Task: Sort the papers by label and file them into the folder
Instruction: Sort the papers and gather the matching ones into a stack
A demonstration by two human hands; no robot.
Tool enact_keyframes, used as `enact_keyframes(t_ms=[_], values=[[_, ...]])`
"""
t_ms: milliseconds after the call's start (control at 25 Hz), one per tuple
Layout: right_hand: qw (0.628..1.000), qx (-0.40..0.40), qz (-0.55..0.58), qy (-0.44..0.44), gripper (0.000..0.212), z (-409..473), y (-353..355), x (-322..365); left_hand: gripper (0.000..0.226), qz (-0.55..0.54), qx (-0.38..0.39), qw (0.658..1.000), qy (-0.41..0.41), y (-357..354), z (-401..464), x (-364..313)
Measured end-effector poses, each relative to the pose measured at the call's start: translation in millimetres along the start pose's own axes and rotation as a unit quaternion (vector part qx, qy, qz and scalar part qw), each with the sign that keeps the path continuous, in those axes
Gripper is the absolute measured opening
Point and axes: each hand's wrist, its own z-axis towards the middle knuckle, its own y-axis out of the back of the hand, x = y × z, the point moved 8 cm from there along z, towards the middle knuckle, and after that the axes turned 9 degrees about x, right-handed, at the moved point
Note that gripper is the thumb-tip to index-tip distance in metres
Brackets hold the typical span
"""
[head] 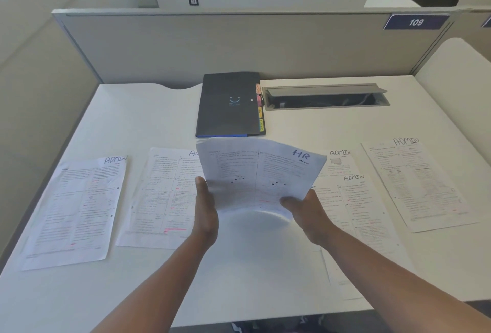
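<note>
A sheaf of printed papers labelled HR (255, 173) is lifted above the white desk, bowed upward at its near edge. My left hand (206, 208) grips its left edge and my right hand (305, 210) grips its lower right corner. Sheets labelled ADMIN lie flat on the desk: one at the far left (77, 213), one left of centre (162, 197), two overlapping right of centre (350, 200), one at the far right (417, 184). A closed black folder (228, 104) with coloured side tabs lies beyond the held papers.
A grey cable hatch (324, 96) with its lid raised sits in the desk to the right of the folder. Grey partition walls (239, 46) enclose the desk at the back and left, with a sign reading 109 (415, 22). The desk's front edge (265, 316) is near me.
</note>
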Motion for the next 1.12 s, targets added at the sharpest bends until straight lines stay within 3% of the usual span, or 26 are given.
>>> enact_keyframes(t_ms=[320,560,840,1000,1120], values=[[0.999,0.036,0.006,-0.033,0.027,7,14,-6,0.018,0.078,0.031,0.996,0.036,-13,14,2],[0.998,0.035,0.021,-0.052,0.021,26,38,-9,0.021,0.104,0.063,0.986,0.114,-27,26,6],[0.988,0.013,0.137,-0.064,0.021,59,68,6,0.023,0.141,0.121,0.956,0.227,-35,22,13],[0.986,0.027,0.152,-0.068,0.023,72,65,17,0.022,0.115,0.117,0.962,0.22,-32,13,7],[0.986,0.047,0.152,-0.049,0.027,74,51,25,0.023,0.158,0.094,0.964,0.194,-16,17,-2]])
